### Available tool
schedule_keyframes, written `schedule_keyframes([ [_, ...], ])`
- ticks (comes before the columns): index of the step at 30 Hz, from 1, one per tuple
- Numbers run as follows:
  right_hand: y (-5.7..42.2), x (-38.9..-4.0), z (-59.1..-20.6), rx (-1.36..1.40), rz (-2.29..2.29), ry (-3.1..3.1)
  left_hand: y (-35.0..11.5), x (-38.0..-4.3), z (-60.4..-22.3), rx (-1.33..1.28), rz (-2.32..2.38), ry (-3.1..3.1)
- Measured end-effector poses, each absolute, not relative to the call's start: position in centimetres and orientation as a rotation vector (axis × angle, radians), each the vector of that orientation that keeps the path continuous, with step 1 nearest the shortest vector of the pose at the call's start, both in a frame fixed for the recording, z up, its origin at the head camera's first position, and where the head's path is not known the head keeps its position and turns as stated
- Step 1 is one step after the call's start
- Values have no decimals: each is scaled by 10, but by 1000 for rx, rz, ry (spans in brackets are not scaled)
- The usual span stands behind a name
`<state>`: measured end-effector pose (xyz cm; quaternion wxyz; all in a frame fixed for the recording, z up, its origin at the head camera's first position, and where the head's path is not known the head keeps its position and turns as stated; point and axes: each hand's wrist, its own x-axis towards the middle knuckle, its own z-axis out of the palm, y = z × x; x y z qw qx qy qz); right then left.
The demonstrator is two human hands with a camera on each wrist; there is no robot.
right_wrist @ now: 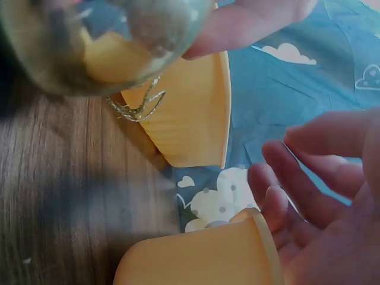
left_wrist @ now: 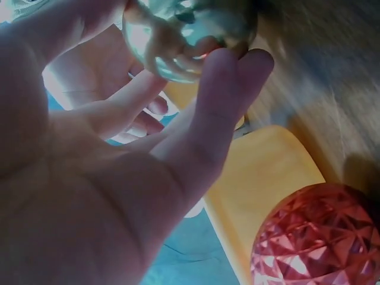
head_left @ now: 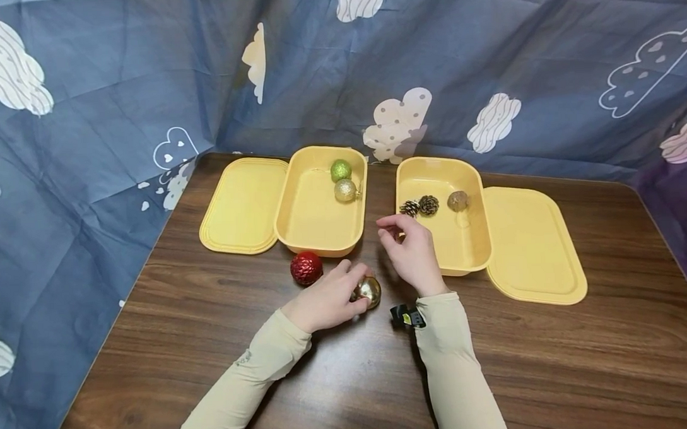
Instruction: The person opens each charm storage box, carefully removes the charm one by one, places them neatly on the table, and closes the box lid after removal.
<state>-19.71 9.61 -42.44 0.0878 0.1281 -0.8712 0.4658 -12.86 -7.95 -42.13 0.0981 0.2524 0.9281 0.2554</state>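
A shiny gold ball ornament is gripped between the thumb and fingers of my left hand, low over the table. In the right wrist view a glittery hanging loop shows below this ball. Just left of that hand lies a faceted red ball, also large in the left wrist view. My right hand hovers at the left rim of the right yellow box, fingers loosely bent with nothing visible between them. Partly behind it, a small gold-brown patch shows; its kind is unclear.
The left yellow box holds a green ball and a gold glitter ball. Pinecones and a brown ball lie in the right box. Yellow lids flank the boxes. A cloud-patterned cloth hangs behind.
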Motion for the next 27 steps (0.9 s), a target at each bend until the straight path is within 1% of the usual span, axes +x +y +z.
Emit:
schedule_keyframes([
  [6, 93, -196, -425, 539, 1337, -2602, -80, -127, -418, 751, 728, 2745],
  [15, 88, -196, -430, 734, 1230, -2668, -80, -128, -421, 828, 718, 2825],
  [27, 89, -196, -432, 771, 1189, -2727, -80, -129, -419, 847, 715, 2855],
])
